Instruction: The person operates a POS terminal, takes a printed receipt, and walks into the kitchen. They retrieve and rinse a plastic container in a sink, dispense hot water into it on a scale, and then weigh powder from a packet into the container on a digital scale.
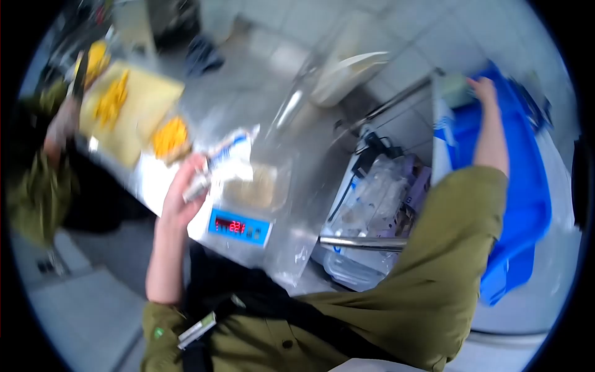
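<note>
My left hand is closed around a white plastic packet with blue print, held beside the weighing scale. Red digits glow on the scale's blue panel. On the scale rests a clear plastic tray with something beige in it, blurred. Far to the right, my right hand reaches to the far end of a blue plastic crate. Its fingers appear closed on the edge of a pale green thing, too blurred to name.
At left, a co-worker's gloved hand holds a knife by a cutting board with yellow-orange strips. A container of orange pieces stands near my left hand. A bin of plastic bags sits between table and crate.
</note>
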Demonstrator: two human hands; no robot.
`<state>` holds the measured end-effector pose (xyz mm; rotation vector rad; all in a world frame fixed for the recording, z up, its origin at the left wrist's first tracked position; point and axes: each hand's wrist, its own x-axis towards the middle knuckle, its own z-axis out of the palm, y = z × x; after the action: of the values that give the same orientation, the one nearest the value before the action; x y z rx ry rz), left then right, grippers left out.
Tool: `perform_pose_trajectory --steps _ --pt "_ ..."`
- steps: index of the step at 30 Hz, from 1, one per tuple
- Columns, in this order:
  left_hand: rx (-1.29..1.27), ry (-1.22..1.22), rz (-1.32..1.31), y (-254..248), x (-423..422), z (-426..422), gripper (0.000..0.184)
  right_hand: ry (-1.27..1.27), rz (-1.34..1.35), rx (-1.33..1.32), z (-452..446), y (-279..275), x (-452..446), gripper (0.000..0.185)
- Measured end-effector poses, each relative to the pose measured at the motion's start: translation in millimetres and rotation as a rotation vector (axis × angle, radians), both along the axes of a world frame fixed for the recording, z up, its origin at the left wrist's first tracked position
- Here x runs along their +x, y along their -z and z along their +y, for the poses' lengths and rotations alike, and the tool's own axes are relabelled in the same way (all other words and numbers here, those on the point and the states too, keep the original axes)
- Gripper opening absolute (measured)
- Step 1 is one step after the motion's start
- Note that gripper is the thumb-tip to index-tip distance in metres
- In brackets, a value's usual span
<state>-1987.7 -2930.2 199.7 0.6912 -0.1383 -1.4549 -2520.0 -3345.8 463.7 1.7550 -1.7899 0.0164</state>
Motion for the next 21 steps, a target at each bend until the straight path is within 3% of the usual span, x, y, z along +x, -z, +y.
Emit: perform_pose_trajectory --steps 1,2,5,7,10,11,13,14,17,18,20,21 --pt "0.140 -0.115 0.025 -5 0 14 0.010 -0.093 -0.137 0.084 -25 -6 -24 0.060" --pt "0.071 -0.119 0.074 -3 9 28 0.009 -0.089 -0.163 0.168 -26 -17 -14 0.060" --pt "-0.194 -0.096 0.192 6 35 73 0.015 -0.352 0.224 0.009 -82 -41 -29 0.050" --pt "-0.100 -0.226 0.273 8 40 100 0.018 -0.351 -0.119 -0.055 -77 -53 25 0.053" --pt "-0.140 -0.276 0.390 13 47 148 0.017 -0.591 -0.175 -0.053 -37 -72 106 0.059" --pt "-0.065 -0.322 0.303 12 43 154 0.015 -0.674 -0.170 -0.075 -15 -70 137 0.058" --pt "0.093 -0.428 0.095 6 42 172 0.011 -0.896 -0.202 -0.086 -1 -57 177 0.054" --pt "0.106 -0.386 0.116 15 50 181 0.011 -1.019 -0.236 -0.082 -4 -47 192 0.051" --pt "0.131 -0.302 0.000 27 63 189 0.007 -1.068 -0.276 0.008 74 -24 252 0.045" --pt "0.145 -0.286 0.012 35 69 191 0.006 -1.045 -0.525 0.125 112 -3 277 0.043" --pt "0.215 -0.268 -0.122 36 72 196 0.032 -0.990 -0.869 0.347 175 45 313 0.040" --pt "0.259 -0.240 -0.125 35 75 201 0.045 -0.902 -0.941 0.295 210 78 328 0.041"
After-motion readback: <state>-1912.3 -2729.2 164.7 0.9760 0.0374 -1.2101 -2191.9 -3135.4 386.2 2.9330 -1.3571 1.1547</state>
